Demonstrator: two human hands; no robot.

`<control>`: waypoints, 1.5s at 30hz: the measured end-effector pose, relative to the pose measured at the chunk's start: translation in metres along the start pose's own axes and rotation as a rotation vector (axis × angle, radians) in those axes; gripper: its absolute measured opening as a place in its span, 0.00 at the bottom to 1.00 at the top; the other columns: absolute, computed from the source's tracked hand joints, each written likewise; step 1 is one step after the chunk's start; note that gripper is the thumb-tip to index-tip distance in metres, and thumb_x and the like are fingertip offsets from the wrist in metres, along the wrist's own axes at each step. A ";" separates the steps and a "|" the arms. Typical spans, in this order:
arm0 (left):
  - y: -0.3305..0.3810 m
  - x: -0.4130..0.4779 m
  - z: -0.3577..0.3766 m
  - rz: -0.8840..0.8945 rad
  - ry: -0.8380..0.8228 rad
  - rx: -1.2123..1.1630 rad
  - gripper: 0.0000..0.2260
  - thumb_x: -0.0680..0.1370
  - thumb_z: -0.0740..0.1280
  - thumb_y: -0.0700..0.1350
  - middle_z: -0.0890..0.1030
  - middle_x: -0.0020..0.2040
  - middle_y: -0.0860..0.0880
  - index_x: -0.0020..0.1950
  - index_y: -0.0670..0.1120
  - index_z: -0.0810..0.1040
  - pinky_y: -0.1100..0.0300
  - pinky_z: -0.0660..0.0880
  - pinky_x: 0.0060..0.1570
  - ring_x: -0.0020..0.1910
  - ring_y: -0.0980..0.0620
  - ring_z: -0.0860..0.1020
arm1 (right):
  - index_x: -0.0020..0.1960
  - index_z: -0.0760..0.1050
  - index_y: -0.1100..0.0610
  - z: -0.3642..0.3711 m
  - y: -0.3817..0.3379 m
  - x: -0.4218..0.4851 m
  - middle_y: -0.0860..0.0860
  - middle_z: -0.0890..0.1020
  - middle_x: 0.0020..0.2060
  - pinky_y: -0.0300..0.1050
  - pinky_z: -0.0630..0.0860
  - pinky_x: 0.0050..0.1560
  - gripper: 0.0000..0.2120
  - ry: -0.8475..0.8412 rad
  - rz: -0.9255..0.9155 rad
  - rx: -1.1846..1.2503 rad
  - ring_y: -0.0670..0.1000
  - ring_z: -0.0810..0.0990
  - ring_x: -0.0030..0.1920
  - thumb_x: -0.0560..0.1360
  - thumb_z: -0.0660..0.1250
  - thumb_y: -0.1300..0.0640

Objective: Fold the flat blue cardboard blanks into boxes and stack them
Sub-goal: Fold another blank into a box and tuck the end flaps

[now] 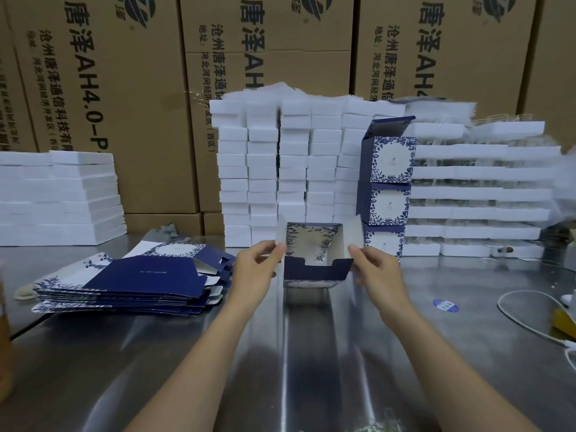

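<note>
Navy box (314,269) with white floral borders (white flaps (282,233)).

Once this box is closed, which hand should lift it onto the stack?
Probably the right hand: the stack of folded boxes stands just behind it, while the left hand is nearer the flat blanks.

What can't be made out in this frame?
Head view:
- Lowest stacked box: partly hidden by half-folded box and right hand.
- Orange object: cut by left edge.
- Yellow object: cut by right edge.
- Blue sticker: print too small.
</note>
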State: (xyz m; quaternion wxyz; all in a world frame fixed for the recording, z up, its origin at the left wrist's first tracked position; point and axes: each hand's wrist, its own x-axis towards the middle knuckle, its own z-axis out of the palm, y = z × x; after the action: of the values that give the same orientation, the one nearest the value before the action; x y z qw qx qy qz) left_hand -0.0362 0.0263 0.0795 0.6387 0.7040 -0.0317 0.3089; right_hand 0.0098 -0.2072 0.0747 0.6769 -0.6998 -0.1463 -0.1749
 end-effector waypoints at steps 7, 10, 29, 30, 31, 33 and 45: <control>0.010 0.002 -0.002 -0.178 0.111 -0.451 0.18 0.82 0.70 0.39 0.81 0.38 0.51 0.70 0.54 0.74 0.59 0.81 0.42 0.35 0.53 0.77 | 0.50 0.78 0.54 -0.004 -0.007 0.004 0.52 0.80 0.43 0.39 0.75 0.35 0.06 -0.087 0.300 0.468 0.46 0.79 0.37 0.82 0.71 0.52; 0.009 -0.002 -0.001 -0.032 0.124 -0.300 0.25 0.84 0.66 0.37 0.78 0.38 0.47 0.69 0.66 0.70 0.56 0.81 0.45 0.37 0.51 0.76 | 0.59 0.76 0.52 0.001 -0.007 0.000 0.57 0.83 0.47 0.41 0.79 0.36 0.08 -0.018 0.138 0.338 0.48 0.81 0.38 0.82 0.71 0.57; -0.005 -0.014 0.000 0.143 -0.121 0.596 0.33 0.77 0.70 0.65 0.66 0.81 0.52 0.80 0.64 0.64 0.49 0.67 0.73 0.80 0.53 0.62 | 0.69 0.75 0.40 -0.006 0.013 0.003 0.35 0.81 0.57 0.45 0.79 0.58 0.25 -0.108 -0.359 -0.434 0.38 0.81 0.52 0.75 0.79 0.51; -0.004 -0.014 0.003 0.177 -0.070 0.548 0.31 0.78 0.71 0.64 0.69 0.78 0.53 0.79 0.63 0.67 0.55 0.68 0.70 0.74 0.61 0.64 | 0.67 0.74 0.37 -0.005 0.011 0.002 0.33 0.81 0.54 0.46 0.79 0.53 0.24 -0.062 -0.382 -0.419 0.40 0.81 0.48 0.75 0.79 0.50; -0.004 -0.014 0.007 0.210 -0.023 0.519 0.29 0.78 0.73 0.60 0.72 0.75 0.54 0.78 0.61 0.69 0.64 0.68 0.64 0.66 0.67 0.65 | 0.66 0.72 0.34 -0.004 0.009 0.001 0.32 0.80 0.52 0.45 0.78 0.48 0.26 -0.026 -0.398 -0.397 0.41 0.81 0.45 0.75 0.79 0.50; -0.003 -0.015 0.015 0.254 0.046 0.486 0.27 0.79 0.75 0.53 0.75 0.68 0.56 0.77 0.59 0.72 0.77 0.66 0.53 0.58 0.67 0.68 | 0.68 0.65 0.28 -0.002 0.006 0.000 0.34 0.78 0.56 0.43 0.77 0.44 0.35 0.036 -0.394 -0.337 0.43 0.82 0.40 0.73 0.80 0.52; -0.001 -0.018 0.024 0.259 0.253 0.279 0.27 0.79 0.75 0.45 0.75 0.75 0.53 0.77 0.56 0.74 0.67 0.59 0.68 0.82 0.52 0.59 | 0.48 0.82 0.54 0.014 -0.002 -0.016 0.48 0.78 0.33 0.39 0.66 0.27 0.37 -0.454 0.574 -0.019 0.48 0.78 0.31 0.62 0.73 0.21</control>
State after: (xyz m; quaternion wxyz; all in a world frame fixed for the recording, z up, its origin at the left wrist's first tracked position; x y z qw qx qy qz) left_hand -0.0405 -0.0022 0.0706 0.4889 0.7314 0.0016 0.4755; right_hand -0.0048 -0.1928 0.0696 0.6421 -0.7397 -0.0888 0.1804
